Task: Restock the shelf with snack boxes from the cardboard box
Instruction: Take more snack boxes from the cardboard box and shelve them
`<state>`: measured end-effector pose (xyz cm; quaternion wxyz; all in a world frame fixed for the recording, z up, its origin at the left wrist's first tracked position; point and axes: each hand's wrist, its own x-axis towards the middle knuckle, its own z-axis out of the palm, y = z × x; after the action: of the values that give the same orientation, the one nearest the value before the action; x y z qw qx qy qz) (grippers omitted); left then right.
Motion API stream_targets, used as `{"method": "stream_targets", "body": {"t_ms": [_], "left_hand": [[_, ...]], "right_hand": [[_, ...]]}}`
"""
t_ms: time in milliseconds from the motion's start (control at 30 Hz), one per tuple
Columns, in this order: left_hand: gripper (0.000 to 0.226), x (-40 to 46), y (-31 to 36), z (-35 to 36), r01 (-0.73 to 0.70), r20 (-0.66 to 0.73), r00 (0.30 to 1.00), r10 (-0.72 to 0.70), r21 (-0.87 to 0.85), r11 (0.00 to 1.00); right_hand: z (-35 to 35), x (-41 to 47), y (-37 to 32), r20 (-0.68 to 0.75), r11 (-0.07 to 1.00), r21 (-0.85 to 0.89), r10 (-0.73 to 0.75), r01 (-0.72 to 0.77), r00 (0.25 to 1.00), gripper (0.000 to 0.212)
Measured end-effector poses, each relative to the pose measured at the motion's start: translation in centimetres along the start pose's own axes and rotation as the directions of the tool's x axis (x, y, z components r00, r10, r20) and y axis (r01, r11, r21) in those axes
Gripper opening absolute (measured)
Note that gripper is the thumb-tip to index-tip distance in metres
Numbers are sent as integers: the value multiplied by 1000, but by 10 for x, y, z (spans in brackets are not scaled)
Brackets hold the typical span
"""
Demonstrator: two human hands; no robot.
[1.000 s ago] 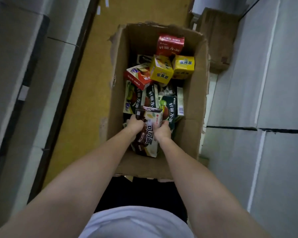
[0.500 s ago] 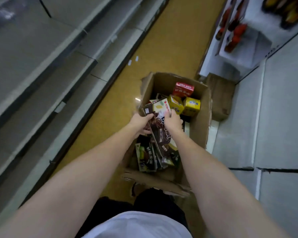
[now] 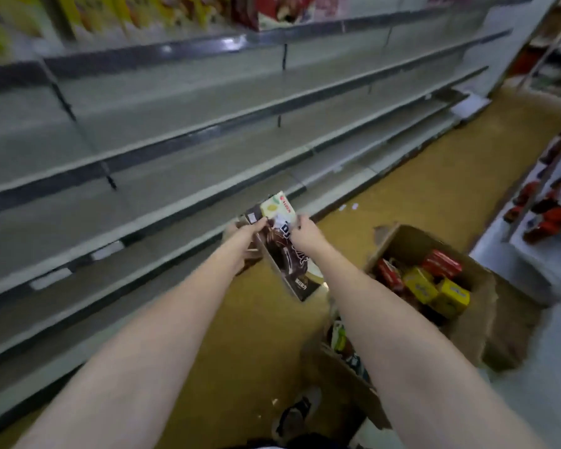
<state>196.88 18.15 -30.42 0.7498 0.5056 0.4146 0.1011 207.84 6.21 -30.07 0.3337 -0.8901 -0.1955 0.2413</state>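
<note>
Both hands hold a stack of brown-and-cream snack boxes (image 3: 282, 251) in the air over the yellow floor, in front of the lower grey shelves (image 3: 182, 176). My left hand (image 3: 245, 234) grips the stack's left side and my right hand (image 3: 305, 231) grips its right side near the top. The open cardboard box (image 3: 476, 306) stands on the floor to the right, below my right forearm, with red and yellow snack boxes (image 3: 434, 283) inside. Part of its contents is hidden by my arm.
Long grey shelf boards run along the left, mostly bare; the top shelf (image 3: 143, 14) carries blurred packaged goods. A white rack with red items (image 3: 548, 215) stands at the right. My shoe (image 3: 298, 413) is on the floor beside the box.
The snack boxes have been lifted out of the cardboard box and carried left toward the shelves. The view has swung up from the box to the shelving.
</note>
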Motion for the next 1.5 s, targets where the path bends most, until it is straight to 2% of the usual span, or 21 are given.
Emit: {"method": "stream_targets", "body": {"t_ms": [67, 133, 200, 300, 467, 533, 600, 767, 900, 967, 1033, 1133, 1233, 1500], "left_hand": [[58, -12, 4, -57, -27, -126, 992, 13, -106, 994], [40, -33, 10, -109, -100, -259, 965, 45, -201, 974], [34, -55, 15, -159, -178, -366, 928, 71, -268, 947], [39, -86, 21, -235, -283, -525, 848, 80, -319, 904], [54, -152, 32, -336, -419, -715, 696, 68, -327, 847], [57, -181, 35, -365, -483, -753, 651, 95, -315, 817], [49, -204, 39, -389, -542, -798, 592, 111, -293, 788], [46, -246, 49, -430, -660, -878, 471, 82, -289, 694], [59, -269, 55, -455, -729, -921, 377, 98, -229, 644], [62, -278, 57, -469, -745, -930, 347, 119, -196, 638], [54, -284, 60, -484, -736, -928, 343, 143, -171, 655], [41, -288, 70, -511, -744, -928, 340, 152, -166, 647], [37, -291, 88, -541, -735, -928, 333, 165, -145, 663], [26, -285, 152, -622, -641, -960, 171, 223, 63, 765]], "right_hand": [[45, -5, -36, 92, 997, -54, -49, 54, 995, 51], [86, -17, -71, 148, 986, -124, -95, 114, 984, 55], [125, -31, -102, 186, 971, -187, -111, 147, 976, 54], [181, -57, -151, 309, 939, -238, -168, 247, 936, 53], [259, -110, -231, 462, 893, -127, -333, 432, 822, 45], [285, -132, -259, 494, 864, -112, -379, 490, 782, 45], [303, -156, -286, 491, 826, -106, -440, 553, 752, 50], [335, -199, -335, 480, 776, -182, -466, 604, 743, 78], [358, -214, -359, 496, 773, -178, -463, 609, 734, 96], [366, -219, -370, 503, 820, -65, -465, 568, 729, 92], [373, -224, -383, 510, 840, 62, -490, 539, 707, 83], [376, -230, -411, 460, 819, 109, -544, 564, 702, 82], [380, -235, -443, 412, 782, 159, -608, 603, 679, 75], [403, -244, -537, 226, 648, 247, -761, 720, 608, 74]]}}
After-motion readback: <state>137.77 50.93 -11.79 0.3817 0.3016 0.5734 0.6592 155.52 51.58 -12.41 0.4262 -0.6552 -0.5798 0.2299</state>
